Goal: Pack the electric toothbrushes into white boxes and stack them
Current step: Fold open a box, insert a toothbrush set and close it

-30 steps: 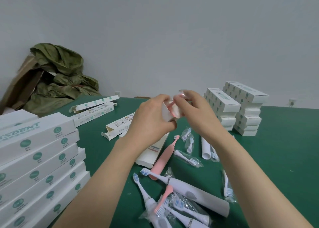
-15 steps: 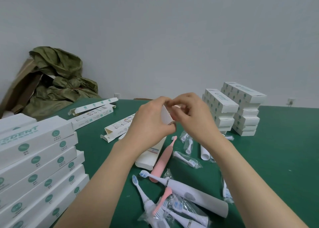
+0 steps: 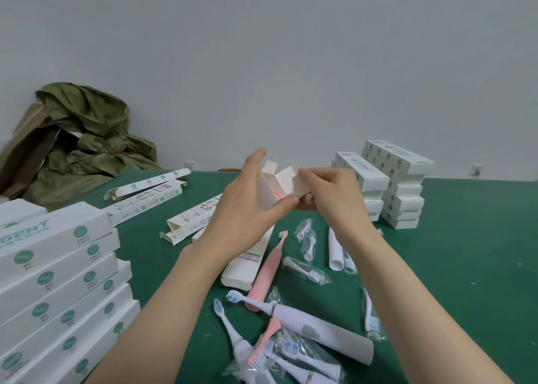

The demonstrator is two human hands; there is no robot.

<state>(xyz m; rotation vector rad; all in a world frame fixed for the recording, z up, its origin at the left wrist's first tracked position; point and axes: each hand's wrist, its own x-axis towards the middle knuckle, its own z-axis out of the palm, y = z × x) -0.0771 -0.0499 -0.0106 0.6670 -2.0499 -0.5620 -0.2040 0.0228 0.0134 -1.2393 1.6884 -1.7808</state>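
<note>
Green table top (image 3: 465, 267) carries three piles of packed goods: one stack of closed white boxes (image 3: 58, 281) at the near left corner and a pair of box stacks (image 3: 398, 185) side by side toward the far right edge. Three open-ended flat boxes (image 3: 145, 201) lie near the far left edge. One whole pink electric toothbrush (image 3: 267, 270) and two white electric toothbrushes (image 3: 305, 328) lie toward the near edge among bagged brush heads (image 3: 305, 238), too jumbled to count.

Above the middle, the left hand (image 3: 244, 212) grasps a long white cardboard box (image 3: 266, 193), thumb across its front and fingers straight behind it. The right hand (image 3: 332, 191) pinches an end flap. Something pink shows inside the open end, just beside the left thumb.

Half a second earlier both hands were bunched over that end. Now the left fingers are raised and the flaps stand open.
</note>
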